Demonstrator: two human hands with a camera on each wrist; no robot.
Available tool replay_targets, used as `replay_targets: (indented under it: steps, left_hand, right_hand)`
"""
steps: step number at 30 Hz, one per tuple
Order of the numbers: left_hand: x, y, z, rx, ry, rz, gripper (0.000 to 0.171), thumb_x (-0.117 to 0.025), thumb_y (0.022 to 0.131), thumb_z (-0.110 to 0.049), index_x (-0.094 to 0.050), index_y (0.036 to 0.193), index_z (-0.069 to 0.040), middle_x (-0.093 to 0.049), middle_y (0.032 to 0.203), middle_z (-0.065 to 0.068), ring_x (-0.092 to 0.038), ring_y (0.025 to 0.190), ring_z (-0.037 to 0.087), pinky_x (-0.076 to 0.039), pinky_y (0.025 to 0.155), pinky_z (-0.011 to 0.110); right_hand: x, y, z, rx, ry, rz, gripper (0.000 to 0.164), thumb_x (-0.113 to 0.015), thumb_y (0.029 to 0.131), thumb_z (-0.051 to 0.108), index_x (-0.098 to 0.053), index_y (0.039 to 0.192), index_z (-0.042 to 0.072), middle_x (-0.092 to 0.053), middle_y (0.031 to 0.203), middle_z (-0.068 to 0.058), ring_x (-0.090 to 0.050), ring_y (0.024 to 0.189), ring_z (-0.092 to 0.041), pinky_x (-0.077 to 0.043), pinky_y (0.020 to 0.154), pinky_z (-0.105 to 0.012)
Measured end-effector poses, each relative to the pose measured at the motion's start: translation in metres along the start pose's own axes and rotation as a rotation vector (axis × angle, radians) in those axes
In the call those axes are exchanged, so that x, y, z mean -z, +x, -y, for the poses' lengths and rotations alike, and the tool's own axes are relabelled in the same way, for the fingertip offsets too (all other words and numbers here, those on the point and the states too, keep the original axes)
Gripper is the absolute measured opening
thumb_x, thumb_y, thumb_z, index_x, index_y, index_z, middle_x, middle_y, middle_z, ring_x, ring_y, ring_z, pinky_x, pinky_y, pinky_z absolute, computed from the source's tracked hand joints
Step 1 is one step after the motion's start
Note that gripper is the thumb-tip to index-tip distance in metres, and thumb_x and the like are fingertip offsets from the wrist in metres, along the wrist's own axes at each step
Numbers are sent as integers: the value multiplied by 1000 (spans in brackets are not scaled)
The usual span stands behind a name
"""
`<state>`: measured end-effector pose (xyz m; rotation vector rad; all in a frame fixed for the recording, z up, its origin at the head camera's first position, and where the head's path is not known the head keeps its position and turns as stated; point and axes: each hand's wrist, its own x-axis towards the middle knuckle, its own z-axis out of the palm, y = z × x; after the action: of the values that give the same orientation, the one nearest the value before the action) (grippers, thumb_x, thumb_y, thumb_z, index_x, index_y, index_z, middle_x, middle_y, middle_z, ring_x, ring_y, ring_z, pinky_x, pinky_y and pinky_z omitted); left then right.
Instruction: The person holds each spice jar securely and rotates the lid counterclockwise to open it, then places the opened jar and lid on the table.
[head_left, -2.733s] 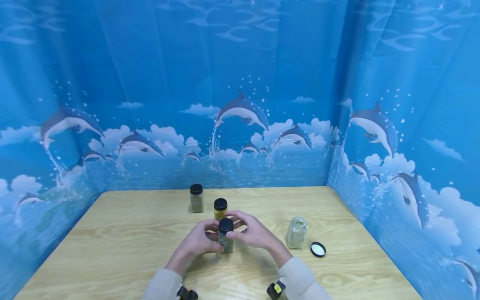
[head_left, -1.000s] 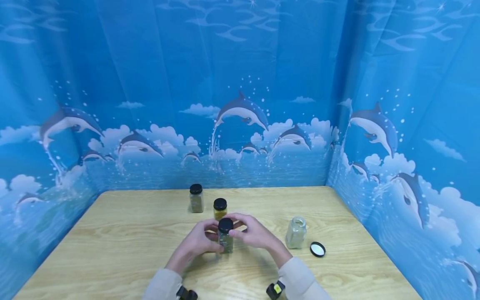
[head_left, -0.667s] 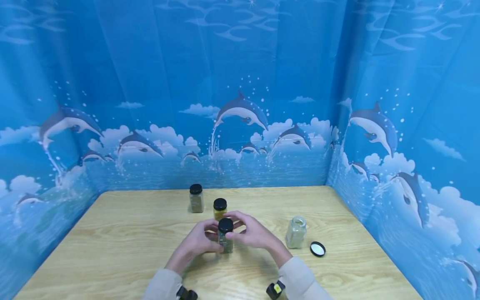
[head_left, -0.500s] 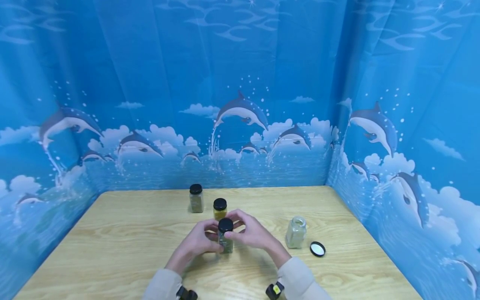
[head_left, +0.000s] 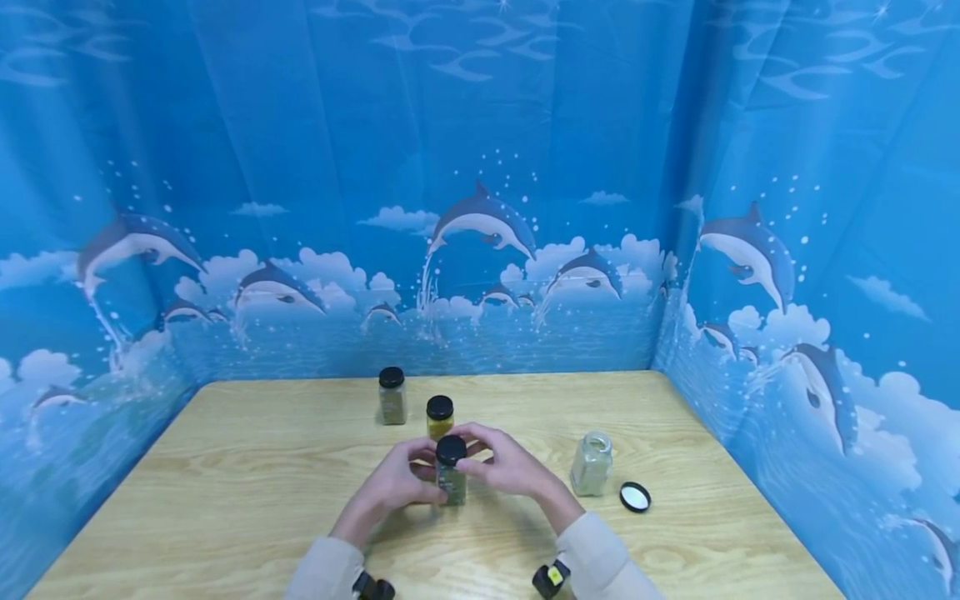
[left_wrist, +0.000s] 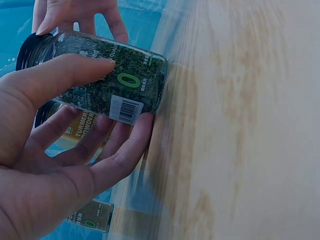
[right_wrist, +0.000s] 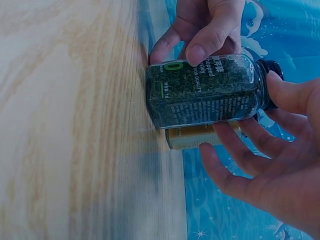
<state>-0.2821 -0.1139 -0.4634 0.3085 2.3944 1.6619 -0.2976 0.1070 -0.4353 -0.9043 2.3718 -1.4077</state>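
A glass spice jar of chopped parsley (head_left: 453, 487) stands upright on the table, full of green flakes in the left wrist view. My left hand (head_left: 401, 481) holds its body, thumb across the near side and fingers curled around the other. On the black lid (head_left: 452, 450) of this jar, my right hand (head_left: 512, 463) has its thumb at the near edge and fingers at the far side. Just behind stands a turmeric powder jar (head_left: 440, 423), black-capped and partly hidden by the hands.
Farther back on the wooden table (head_left: 247, 467) is another black-lidded jar (head_left: 393, 403) with greyish-brown contents. To the right stands a lidless glass jar (head_left: 592, 467), with a loose black lid (head_left: 635, 497) lying white inside up beside it. A blue dolphin curtain (head_left: 360, 208) encloses the table.
My right thumb and fingers have shifted slightly back and forth around the parsley jar's lid. The left hand and the jar stay in place.
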Motion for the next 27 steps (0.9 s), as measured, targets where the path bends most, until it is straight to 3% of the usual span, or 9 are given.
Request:
replay_targets:
  steps: [9, 16, 22, 27]
  left_hand:
    - [1, 0, 0, 9, 9, 2, 61, -89, 65, 2, -68, 121, -9, -70, 121, 11, -71, 108, 26, -59, 98, 51]
    - [0, 0, -2, 7, 4, 1, 60, -89, 65, 3, -68, 121, -10, -69, 122, 11, -70, 109, 26, -60, 96, 50]
    - [0, -1, -2, -9, 9, -5, 59, -89, 66, 3, -68, 120, -8, -69, 120, 12, -70, 108, 27, -61, 95, 49]
    - [0, -1, 0, -8, 20, -9, 60, -89, 65, 2, -68, 121, -8, -69, 121, 12, -70, 108, 28, -61, 96, 50]
  right_hand:
    - [-3, 2, 0, -27, 11, -20, 53, -72, 97, 24, -52, 144, 12, -64, 134, -11, -62, 122, -28, -62, 92, -32]
    - [-6, 2, 0, -37, 5, -86, 46, -76, 94, 28, -55, 133, 14, -65, 128, -8, -64, 115, -23, -60, 88, -28]
    - [-7, 2, 0, -25, -4, -91, 39, -75, 95, 22, -57, 128, 11, -65, 129, -11, -64, 114, -24, -60, 88, -28]
    - [-5, 1, -1, -8, -3, -51, 38, -69, 98, 16, -58, 135, 12, -65, 131, -11, -63, 118, -26, -60, 91, -31]
